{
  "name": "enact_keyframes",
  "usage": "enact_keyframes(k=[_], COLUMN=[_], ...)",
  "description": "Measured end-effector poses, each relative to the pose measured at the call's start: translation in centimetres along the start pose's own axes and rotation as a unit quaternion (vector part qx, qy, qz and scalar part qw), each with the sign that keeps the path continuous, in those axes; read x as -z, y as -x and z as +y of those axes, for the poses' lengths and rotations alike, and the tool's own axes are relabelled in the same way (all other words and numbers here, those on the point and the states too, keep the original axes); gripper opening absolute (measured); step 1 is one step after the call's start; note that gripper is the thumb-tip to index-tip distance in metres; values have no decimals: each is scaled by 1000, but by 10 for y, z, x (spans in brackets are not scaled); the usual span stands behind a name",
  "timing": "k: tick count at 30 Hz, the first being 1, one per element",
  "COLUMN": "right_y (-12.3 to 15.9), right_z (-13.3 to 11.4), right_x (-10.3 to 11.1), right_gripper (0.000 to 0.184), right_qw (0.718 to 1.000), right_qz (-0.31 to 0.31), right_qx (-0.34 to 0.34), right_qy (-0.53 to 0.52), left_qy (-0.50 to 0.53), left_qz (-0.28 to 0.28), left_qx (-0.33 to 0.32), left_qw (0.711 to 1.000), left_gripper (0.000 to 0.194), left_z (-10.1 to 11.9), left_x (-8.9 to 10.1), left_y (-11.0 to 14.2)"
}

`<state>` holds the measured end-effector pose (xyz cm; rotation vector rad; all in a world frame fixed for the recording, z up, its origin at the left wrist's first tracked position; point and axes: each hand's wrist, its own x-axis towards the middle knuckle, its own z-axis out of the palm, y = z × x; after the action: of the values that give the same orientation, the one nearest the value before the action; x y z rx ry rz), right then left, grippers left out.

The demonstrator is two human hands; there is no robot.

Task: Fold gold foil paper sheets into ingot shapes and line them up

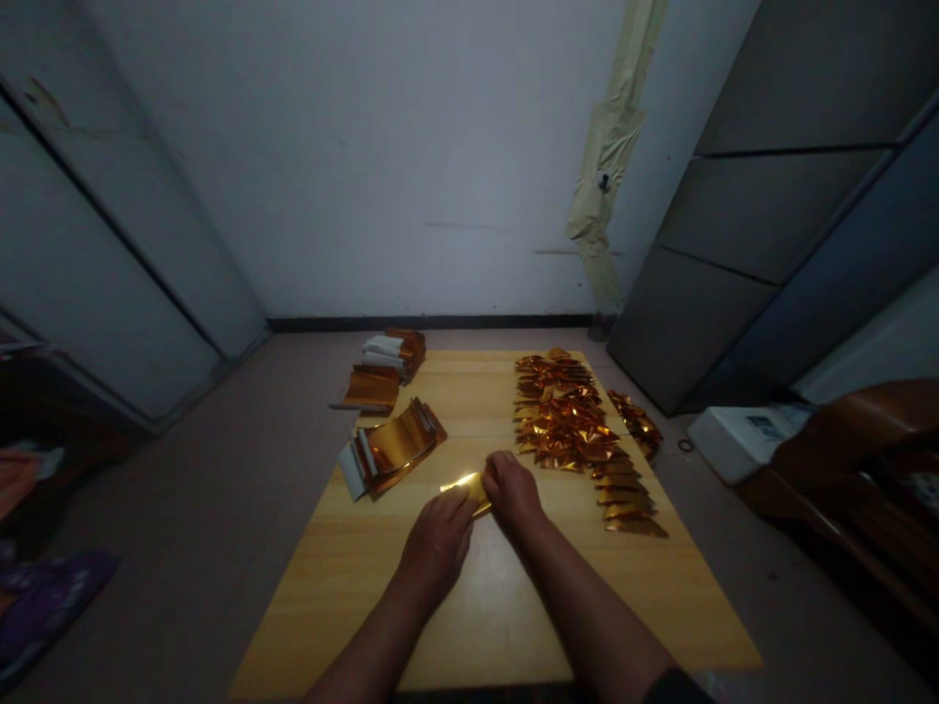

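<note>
Left hand [436, 548] and right hand [512, 492] both curled closed, gripping gold foil strip [464, 489] between them, fingers partly hiding it. Strip sits mid-way along wooden tabletop [499, 626], just short of loose heap of folded foil pieces [558, 416]. Row of foil triangles [623, 499] near right hand; stack of foil sheets [388, 452] off to left. Risks: thin foil may crease or tear under hard pinch; sideways sweep of right hand could knock slippery triangles out of line, into heap.

one left hand [434, 548], one right hand [514, 494], one gold foil strip [469, 492], three foil stacks [392, 448], one wooden table [499, 626].
</note>
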<state>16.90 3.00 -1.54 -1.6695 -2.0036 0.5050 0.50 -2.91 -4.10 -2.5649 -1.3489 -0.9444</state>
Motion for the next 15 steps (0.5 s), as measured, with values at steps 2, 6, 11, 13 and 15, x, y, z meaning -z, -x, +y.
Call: enact_keyframes(k=[2,6,11,13,15], right_y=[-1,-2,-2,-3,-4], right_z=[-1,-3,-5,-5,-6], right_x=[1,2,4,4,5], right_gripper=[12,9,7,6,5], right_qw=[1000,1000,1000,1000,999], right_qz=[-4,-10,-4,-5,-8], right_qx=[-8,-22,-25,-29,-38], right_qy=[4,9,3,3,3], left_qy=[-3,-15,-20,-20,-19], left_qz=[-2,-11,-15,-15,-18], left_qx=[4,12,18,19,22], left_qw=[1000,1000,1000,999,999], left_gripper=[36,35,37,37,37], left_z=[0,-1,-1,-1,0], left_x=[-1,-2,-4,-4,-4], left_y=[1,3,4,4,3])
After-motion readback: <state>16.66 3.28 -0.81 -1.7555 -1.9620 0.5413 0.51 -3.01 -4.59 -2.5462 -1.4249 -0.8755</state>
